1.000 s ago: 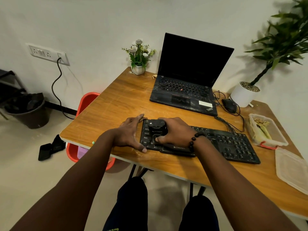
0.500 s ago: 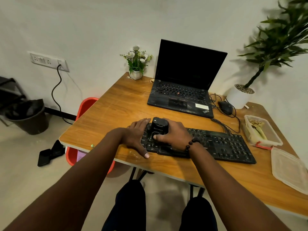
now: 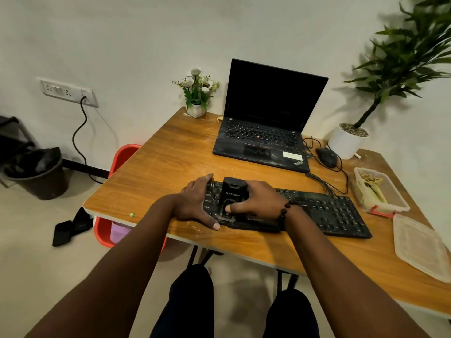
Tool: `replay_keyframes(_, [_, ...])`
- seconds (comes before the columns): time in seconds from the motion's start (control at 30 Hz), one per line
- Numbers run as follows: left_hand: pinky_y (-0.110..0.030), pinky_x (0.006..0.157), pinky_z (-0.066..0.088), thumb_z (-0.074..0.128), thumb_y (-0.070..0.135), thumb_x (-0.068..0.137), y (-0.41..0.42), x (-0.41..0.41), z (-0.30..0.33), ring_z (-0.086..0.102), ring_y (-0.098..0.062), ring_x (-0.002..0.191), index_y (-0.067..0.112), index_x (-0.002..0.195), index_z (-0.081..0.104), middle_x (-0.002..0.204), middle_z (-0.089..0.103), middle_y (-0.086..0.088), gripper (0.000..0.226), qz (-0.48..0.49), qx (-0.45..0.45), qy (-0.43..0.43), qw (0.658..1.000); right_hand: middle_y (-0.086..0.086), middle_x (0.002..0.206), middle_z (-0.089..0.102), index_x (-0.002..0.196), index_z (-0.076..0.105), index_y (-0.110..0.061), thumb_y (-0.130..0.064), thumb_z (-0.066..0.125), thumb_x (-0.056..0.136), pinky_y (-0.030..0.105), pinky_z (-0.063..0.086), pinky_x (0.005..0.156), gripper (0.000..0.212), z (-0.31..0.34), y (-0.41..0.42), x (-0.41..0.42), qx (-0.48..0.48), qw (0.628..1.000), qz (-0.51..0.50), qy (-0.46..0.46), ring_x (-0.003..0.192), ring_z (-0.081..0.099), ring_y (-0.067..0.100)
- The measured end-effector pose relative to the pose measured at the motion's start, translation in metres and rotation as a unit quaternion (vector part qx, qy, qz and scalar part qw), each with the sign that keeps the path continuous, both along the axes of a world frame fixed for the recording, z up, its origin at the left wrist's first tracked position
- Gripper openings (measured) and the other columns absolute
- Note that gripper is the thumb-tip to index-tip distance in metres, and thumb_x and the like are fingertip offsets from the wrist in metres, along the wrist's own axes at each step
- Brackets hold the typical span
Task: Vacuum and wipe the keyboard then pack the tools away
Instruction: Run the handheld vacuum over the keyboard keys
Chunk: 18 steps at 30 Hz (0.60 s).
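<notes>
Right hand (image 3: 258, 201) gripping 1 small black vacuum (image 3: 231, 193) on 1 keyboard (image 3: 324, 211). Left hand (image 3: 195, 203) open, flat, steadying kbd's end just beside vac. 1 laptop (image 3: 266, 137) behind both hands.

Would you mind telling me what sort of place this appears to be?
Probably a small home or office workspace: a wooden desk against a plain wall holds an open laptop and a separate keyboard, with a wall socket and a waste bin nearby.
</notes>
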<state>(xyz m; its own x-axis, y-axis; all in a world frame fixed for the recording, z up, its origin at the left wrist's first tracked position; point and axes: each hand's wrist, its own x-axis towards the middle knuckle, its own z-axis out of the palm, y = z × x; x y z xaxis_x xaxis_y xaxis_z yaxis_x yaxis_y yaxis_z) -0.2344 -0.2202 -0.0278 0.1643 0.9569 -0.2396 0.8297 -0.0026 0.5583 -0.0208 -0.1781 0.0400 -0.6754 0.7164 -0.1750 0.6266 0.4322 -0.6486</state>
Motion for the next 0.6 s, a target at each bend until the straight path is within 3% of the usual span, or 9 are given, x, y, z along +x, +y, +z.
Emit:
replay_keyframes(0.17, [-0.056,0.121,0.015,0.087,0.065,0.054,0.004,0.000,0.003,0.006,-0.028,0.151,0.026,0.156,-0.016,0.165,0.003,0.000,0.150,-0.002,0.004,0.017,1.000,-0.008,0.107,0.066,0.122,0.057,-0.023,-0.028,0.078,0.076,0.011,0.044,0.067,0.051,-0.001,0.010,-0.016,0.109,0.989,-0.084,0.057,0.091,0.060,0.007])
replay_keyframes(0.3, [-0.056,0.121,0.015,0.087,0.068,0.052,0.004,-0.002,-0.002,0.008,-0.028,0.150,0.028,0.156,-0.015,0.164,0.005,0.001,0.151,0.007,0.005,0.010,1.000,-0.005,0.101,0.067,0.112,0.059,-0.021,-0.024,0.077,0.076,0.013,0.044,0.064,0.040,-0.014,0.015,-0.031,0.120,0.988,-0.083,0.047,0.090,0.062,0.011])
replay_keyframes(0.47, [-0.057,0.120,0.018,0.085,0.073,0.048,0.005,-0.005,-0.009,0.010,-0.028,0.148,0.035,0.155,-0.008,0.162,0.010,0.001,0.147,0.021,0.005,0.007,1.000,-0.006,0.104,0.066,0.115,0.061,-0.020,-0.030,0.078,0.075,0.018,0.046,0.072,0.045,0.004,0.023,-0.029,0.082,0.996,0.022,-0.027,0.094,0.061,0.010])
replay_keyframes(0.6, [-0.058,0.119,0.017,0.085,0.074,0.047,0.005,-0.005,-0.008,0.007,-0.030,0.149,0.036,0.154,-0.011,0.163,0.008,0.000,0.148,0.019,-0.005,0.007,1.000,-0.012,0.100,0.062,0.112,0.059,-0.023,-0.031,0.077,0.076,0.012,0.038,0.064,0.041,0.014,0.032,-0.033,0.134,0.991,-0.001,-0.003,0.088,0.056,0.005])
